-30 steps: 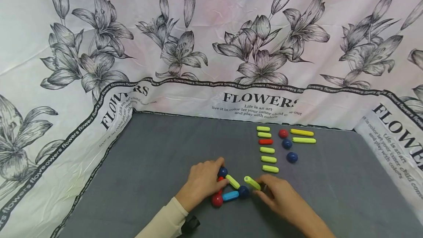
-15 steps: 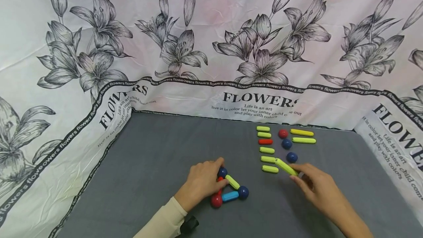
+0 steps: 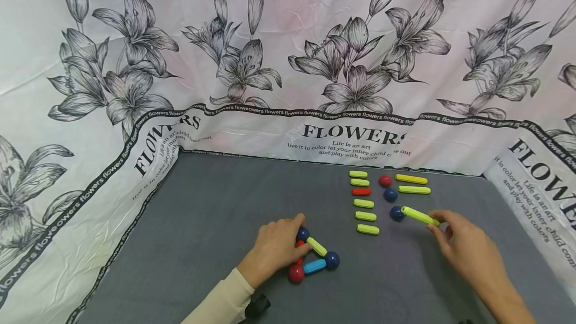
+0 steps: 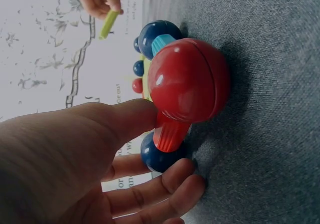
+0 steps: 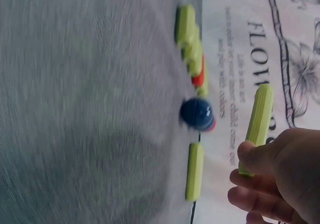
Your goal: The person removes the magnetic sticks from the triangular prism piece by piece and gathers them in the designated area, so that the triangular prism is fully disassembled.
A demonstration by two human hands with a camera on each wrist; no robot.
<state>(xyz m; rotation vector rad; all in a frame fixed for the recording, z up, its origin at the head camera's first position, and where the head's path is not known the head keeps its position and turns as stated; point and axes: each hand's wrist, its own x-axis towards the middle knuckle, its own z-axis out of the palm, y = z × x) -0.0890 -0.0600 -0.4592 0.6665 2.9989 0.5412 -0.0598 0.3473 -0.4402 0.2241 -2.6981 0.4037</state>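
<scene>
My left hand (image 3: 278, 244) holds the left side of a triangle built of balls and sticks. Its thumb lies against the red stick (image 4: 171, 132), and its fingers curl past a dark blue ball (image 4: 159, 153). A red ball (image 3: 296, 274), a light blue stick (image 3: 315, 266), another dark blue ball (image 3: 332, 260) and a short yellow-green stick (image 3: 317, 247) complete the outline. Off to the right, my right hand (image 3: 470, 246) pinches a long yellow-green stick (image 3: 419, 216) by one end, between thumb and fingers. In the right wrist view this stick (image 5: 260, 116) is raised off the table.
A column of short yellow-green sticks (image 3: 366, 216), with one red stick (image 3: 362, 192) among them, lies right of centre. Beside it are a red ball (image 3: 385, 181), dark blue balls (image 3: 391, 194), a yellow stick (image 3: 411, 179) and another long yellow-green stick (image 3: 414, 190). Patterned cloth (image 3: 270, 136) borders the grey table.
My right hand has carried the long yellow-green stick away from the triangle, rightward and farther back, near the loose balls. The left hand and the triangle have hardly moved.
</scene>
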